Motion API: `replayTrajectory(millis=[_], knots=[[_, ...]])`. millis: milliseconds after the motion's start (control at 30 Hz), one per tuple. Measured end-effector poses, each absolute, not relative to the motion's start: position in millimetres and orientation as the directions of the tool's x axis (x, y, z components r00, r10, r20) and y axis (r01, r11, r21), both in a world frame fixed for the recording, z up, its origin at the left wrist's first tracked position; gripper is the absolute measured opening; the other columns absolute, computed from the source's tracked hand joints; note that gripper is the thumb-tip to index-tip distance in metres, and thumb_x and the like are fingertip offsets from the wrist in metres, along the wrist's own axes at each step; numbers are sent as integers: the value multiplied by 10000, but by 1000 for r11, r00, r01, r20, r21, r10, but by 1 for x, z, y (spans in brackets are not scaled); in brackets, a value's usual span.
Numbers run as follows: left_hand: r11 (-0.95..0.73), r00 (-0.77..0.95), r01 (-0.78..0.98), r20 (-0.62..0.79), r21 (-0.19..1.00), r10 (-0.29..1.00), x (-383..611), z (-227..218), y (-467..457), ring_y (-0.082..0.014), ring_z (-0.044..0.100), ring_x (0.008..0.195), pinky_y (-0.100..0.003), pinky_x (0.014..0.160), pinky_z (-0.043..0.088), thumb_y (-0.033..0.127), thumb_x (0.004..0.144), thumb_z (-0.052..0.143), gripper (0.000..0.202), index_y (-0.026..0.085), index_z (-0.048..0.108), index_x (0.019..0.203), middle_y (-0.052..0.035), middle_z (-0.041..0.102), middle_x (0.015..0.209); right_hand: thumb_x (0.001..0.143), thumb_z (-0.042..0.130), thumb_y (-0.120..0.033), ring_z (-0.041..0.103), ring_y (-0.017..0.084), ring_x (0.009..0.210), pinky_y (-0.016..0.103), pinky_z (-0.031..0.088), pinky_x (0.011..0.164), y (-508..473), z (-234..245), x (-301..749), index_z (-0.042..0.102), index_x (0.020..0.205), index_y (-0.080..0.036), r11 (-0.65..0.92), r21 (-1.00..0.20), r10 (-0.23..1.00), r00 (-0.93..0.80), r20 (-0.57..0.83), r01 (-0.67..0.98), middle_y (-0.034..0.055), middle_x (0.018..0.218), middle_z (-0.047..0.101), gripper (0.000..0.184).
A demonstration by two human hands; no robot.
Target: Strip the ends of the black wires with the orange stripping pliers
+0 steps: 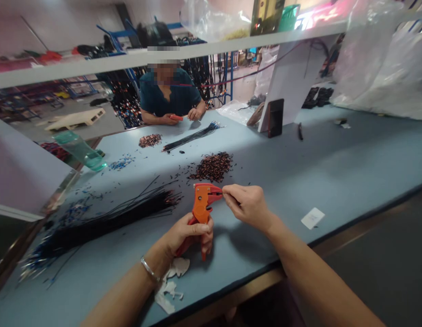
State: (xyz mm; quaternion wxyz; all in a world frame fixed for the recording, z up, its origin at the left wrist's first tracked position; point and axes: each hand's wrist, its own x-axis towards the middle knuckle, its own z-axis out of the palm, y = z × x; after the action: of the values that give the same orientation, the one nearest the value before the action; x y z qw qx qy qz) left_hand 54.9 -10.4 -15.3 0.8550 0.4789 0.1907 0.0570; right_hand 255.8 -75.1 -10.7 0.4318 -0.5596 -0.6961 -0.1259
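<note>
Two bare forearms (124,295) reach up from the bottom corners, so they're closest to the camera, with a silvery bracelet (149,269) on the left wrist. Left hand (186,232) is wrapped firmly around the handles of an orange-and-red wire stripper (201,200), thumb laid across the grip and pointing right. Right hand (248,204) comes in from the other side, wrist pretty straight, fingers curled, thumb and index pinched together right at the tool's nose. Whatever's between those fingertips is too small to make out, tbh.

Stripper is up just above the desk (350,168), roughly in the middle of the view. Its long axis runs close to upright, handles down toward the wearer, head on top, and the nose points right, straight at the pinching fingers.

Left of it there's a fat bundle of black wires (108,220) lying diagonally, coppery ends up and right toward the stripper, blue and whitish ends down at lower left. Just beyond the tool sits a pile of dark, coppery bits (212,167). Across the desk a co-worker (171,97) holds a red-handled tool (176,117).
</note>
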Motion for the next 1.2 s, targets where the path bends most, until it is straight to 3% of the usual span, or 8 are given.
replayTrajectory(millis=[833,1033,1200], knots=[[493,892,47,-259,869,371,59,-18,-18,-107,506,403,-251,443,408,425,717,736,391,162,451,666,34,490,511,893,455,-137,503,92,473,244,304,511,-71,-21,245,630,803,-158,259,-198,560,20,828,945,-4,551,610,198],[529,894,56,-279,846,351,58,-18,-16,-80,447,345,-234,398,388,454,664,774,445,165,437,629,54,459,469,905,441,-138,507,86,464,239,302,505,-71,-22,241,629,796,-158,261,-211,533,42,845,942,1,559,620,219],[537,861,37,-300,843,411,61,-21,-17,-32,306,276,-189,327,290,492,681,752,500,175,384,563,92,354,407,911,434,-155,528,91,476,233,309,508,-69,-26,241,636,815,-159,238,-218,550,54,834,946,6,558,632,224]])
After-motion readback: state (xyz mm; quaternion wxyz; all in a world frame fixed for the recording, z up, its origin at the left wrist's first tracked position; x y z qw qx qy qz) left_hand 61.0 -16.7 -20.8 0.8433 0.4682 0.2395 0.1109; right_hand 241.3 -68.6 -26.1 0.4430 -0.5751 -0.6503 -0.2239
